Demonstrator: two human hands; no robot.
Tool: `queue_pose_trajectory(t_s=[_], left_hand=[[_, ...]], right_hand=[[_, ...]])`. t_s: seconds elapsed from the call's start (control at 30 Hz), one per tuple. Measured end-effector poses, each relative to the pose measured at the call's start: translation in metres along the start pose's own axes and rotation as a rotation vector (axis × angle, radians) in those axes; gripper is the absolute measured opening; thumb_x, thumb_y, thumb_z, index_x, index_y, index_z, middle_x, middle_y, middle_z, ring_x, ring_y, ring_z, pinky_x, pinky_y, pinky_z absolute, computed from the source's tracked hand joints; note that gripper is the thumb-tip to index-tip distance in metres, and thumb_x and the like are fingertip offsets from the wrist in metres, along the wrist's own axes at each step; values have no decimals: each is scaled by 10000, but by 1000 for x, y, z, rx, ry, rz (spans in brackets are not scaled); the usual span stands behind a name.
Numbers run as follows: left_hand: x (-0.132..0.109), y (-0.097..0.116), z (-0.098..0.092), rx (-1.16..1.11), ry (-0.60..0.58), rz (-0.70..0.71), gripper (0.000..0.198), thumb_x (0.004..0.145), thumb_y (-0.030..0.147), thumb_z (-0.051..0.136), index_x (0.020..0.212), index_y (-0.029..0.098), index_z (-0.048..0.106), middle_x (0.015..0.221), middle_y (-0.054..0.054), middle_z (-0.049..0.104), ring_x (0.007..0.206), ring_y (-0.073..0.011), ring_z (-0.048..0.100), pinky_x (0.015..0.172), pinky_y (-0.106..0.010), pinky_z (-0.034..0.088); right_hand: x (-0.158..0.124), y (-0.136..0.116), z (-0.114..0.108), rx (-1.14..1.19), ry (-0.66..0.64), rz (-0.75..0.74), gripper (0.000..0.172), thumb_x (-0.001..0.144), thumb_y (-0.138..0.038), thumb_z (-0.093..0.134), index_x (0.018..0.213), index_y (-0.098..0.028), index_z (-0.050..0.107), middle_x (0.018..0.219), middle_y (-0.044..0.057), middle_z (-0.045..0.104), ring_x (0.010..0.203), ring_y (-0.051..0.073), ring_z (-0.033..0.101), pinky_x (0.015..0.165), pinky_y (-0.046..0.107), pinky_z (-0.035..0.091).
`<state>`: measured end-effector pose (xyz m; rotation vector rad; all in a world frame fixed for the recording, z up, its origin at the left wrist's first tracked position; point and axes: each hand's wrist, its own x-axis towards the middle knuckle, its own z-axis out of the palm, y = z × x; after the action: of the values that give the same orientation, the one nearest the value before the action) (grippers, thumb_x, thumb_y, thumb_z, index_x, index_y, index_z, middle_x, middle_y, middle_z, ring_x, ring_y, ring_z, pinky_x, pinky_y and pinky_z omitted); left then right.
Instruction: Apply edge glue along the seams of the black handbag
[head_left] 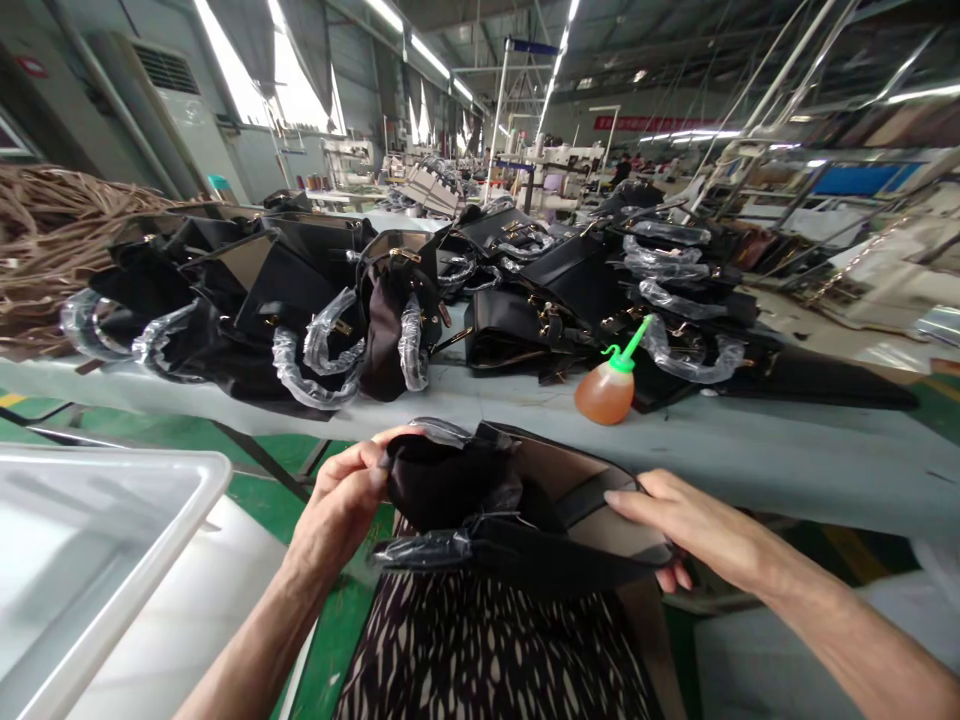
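A black handbag with a beige inside lies across my lap, its mouth facing up. Black lining cloth bulges out at its left end, and its handles are wrapped in clear plastic. My left hand pinches the edge of that lining between thumb and fingers. At the other end, my right hand grips the bag's side, thumb on the inner face and fingers curled beneath. Beyond the bag, on the table, stands a squeeze bottle of amber liquid with a green spout.
Several black handbags with plastic-wrapped handles, such as this one, crowd the grey table. Brown strips are heaped at the far left. A white plastic bin stands at my left. Sewing machines fill the background.
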<state>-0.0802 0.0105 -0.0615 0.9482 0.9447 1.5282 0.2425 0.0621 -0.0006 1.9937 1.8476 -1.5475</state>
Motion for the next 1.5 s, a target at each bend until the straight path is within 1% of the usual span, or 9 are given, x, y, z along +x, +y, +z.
queue_pose_trajectory(t_s=[0.13, 0.37, 0.6, 0.73, 0.87, 1.0, 1.23, 1.37, 1.5], left_hand=[[8, -10, 2, -190, 133, -86, 224, 712, 268, 669, 676, 168, 472, 579, 61, 436, 522, -64, 398, 518, -184, 356], [4, -3, 13, 116, 110, 30, 267, 851, 381, 543, 722, 192, 406, 583, 64, 415, 513, -71, 358, 496, -196, 283], [6, 34, 14, 1072, -556, 235, 495, 826, 334, 565, 1297, 211, 478, 709, 25, 575, 606, -112, 515, 604, -220, 412], [-1, 46, 24, 1362, -590, 398, 506, 865, 170, 434, 1367, 201, 378, 1143, -98, 597, 939, -187, 602, 814, -293, 490], [-16, 60, 37, 1549, -525, 548, 634, 780, 31, 392, 1379, 236, 368, 1444, -120, 384, 1292, -297, 395, 1015, -478, 389], [-18, 76, 58, 1263, -845, 640, 550, 781, 27, 425, 1298, 212, 459, 1321, -97, 540, 1269, -245, 439, 1050, -401, 368], [-2, 66, 92, 1281, -1216, 289, 359, 840, 463, 565, 1052, 174, 554, 807, -69, 669, 743, -238, 640, 629, -303, 468], [-17, 54, 90, 1487, -1174, 127, 369, 808, 487, 592, 1002, 174, 585, 776, -83, 662, 710, -266, 641, 608, -322, 467], [-25, 49, 68, 1832, -830, 81, 650, 735, 498, 671, 1238, 108, 538, 831, -167, 663, 806, -349, 633, 741, -460, 468]], right_hand=[[0, 5, 3, 7, 43, 24, 299, 934, -434, 362, 781, -193, 447, 494, -1, 563, 441, 145, 568, 419, 209, 406], [-2, 6, 2, -70, -34, 51, 291, 951, -378, 310, 863, -163, 485, 504, 31, 598, 428, 146, 570, 416, 203, 412], [-11, 4, -3, -125, -2, 28, 344, 945, -424, 308, 915, -143, 505, 541, 56, 635, 462, 170, 599, 440, 229, 444], [-19, -3, 1, -191, 13, 12, 378, 945, -456, 301, 897, -149, 517, 515, 51, 629, 476, 177, 617, 431, 220, 439], [-22, -7, 5, -243, 34, 7, 364, 946, -451, 318, 941, -147, 516, 541, 48, 640, 465, 176, 625, 420, 216, 439], [-22, -10, 8, -231, 64, -35, 384, 916, -517, 398, 944, -157, 528, 520, 28, 617, 437, 169, 612, 390, 205, 410], [-22, -15, 8, -234, 16, -44, 384, 923, -506, 392, 899, -152, 539, 473, 16, 595, 392, 142, 572, 379, 192, 377], [-26, -24, 7, -279, -17, -15, 321, 943, -416, 357, 908, -145, 525, 494, 34, 634, 404, 132, 565, 402, 192, 382], [-26, -21, -1, -252, 17, 30, 304, 955, -371, 324, 811, -161, 490, 522, 63, 659, 416, 129, 570, 426, 196, 396]])
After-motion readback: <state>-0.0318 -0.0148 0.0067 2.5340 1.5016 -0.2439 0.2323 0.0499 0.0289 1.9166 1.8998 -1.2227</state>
